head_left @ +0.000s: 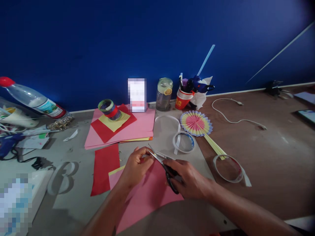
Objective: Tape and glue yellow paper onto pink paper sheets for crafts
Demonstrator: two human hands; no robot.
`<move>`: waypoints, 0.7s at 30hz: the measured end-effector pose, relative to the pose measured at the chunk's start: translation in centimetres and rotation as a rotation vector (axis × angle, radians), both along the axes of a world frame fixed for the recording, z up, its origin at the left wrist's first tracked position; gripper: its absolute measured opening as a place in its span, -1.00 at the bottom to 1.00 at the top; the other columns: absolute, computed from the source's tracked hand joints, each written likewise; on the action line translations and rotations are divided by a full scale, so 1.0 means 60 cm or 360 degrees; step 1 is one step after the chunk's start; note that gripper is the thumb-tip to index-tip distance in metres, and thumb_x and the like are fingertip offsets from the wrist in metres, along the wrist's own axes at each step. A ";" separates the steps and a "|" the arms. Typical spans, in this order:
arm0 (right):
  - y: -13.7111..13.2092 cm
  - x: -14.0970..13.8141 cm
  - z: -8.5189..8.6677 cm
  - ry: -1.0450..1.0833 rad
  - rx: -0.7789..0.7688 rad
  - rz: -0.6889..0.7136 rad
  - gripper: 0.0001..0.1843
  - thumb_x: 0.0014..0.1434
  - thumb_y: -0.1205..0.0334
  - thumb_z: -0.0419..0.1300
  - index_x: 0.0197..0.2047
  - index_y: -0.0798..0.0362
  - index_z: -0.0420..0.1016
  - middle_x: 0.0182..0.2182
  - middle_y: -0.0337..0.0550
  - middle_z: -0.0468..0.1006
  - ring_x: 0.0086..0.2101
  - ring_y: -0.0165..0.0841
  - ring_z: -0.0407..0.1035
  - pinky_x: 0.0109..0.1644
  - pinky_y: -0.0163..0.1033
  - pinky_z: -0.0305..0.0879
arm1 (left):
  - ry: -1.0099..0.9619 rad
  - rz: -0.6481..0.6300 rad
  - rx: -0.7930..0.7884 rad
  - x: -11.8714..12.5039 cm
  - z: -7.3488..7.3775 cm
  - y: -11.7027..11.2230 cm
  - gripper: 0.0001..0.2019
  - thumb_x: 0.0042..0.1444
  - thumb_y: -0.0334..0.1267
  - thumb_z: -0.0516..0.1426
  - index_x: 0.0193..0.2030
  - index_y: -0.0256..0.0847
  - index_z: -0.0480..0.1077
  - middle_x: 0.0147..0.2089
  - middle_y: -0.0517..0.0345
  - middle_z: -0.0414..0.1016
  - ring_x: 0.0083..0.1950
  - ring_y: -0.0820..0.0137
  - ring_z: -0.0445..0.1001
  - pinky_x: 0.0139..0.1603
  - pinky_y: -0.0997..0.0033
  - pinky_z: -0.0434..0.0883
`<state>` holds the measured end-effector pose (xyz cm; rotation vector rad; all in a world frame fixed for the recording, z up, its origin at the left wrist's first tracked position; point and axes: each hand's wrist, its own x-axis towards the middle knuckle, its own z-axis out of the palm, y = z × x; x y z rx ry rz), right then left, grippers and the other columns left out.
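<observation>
My right hand (188, 175) grips a pair of scissors (168, 169) with black handles, the blades parted and pointing left. My left hand (139, 167) is closed in a pinch right at the blade tips; what it pinches is mostly hidden, though a tiny yellow bit shows by the blades. Beneath both hands lies a pink paper sheet (145, 200), with a yellow edge showing at its left. A red paper piece (104, 167) rests just left of my left hand. Beyond the scissors is a roll of tape (175, 144).
A pleated paper fan (196, 123) and another tape roll (214, 164) lie to the right, near a white cable (227, 118). Behind stand a lidded bottle (164, 95), red paper cups (183, 99) and a lit screen (137, 93). A glue gun (8, 144) lies left.
</observation>
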<state>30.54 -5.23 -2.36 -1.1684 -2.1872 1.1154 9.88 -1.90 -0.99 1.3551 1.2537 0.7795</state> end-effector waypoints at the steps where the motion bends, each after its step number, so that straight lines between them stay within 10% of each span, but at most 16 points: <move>1: 0.000 0.000 0.001 0.0022 -0.0032 0.0003 -0.53 -0.01 0.41 0.06 0.02 0.10 0.32 -0.42 -0.20 0.49 -0.44 -0.39 0.31 -0.35 -0.32 0.19 | -0.0003 -0.0002 -0.0009 0.000 0.000 0.000 -0.90 0.03 -0.21 0.14 -0.42 -0.18 0.41 -0.51 0.28 0.42 -0.37 0.43 0.39 -0.05 0.35 0.36; 21: 0.003 0.000 0.003 0.0135 -0.0190 0.0101 -0.67 -0.05 0.46 0.10 -0.16 0.07 0.33 -0.42 -0.28 0.42 -0.46 -0.47 0.21 -0.38 -0.38 0.12 | -0.0011 -0.0022 0.0019 0.001 0.001 0.001 -0.91 0.01 -0.24 0.15 -0.44 -0.19 0.40 -0.45 0.25 0.45 -0.36 0.44 0.40 -0.04 0.33 0.36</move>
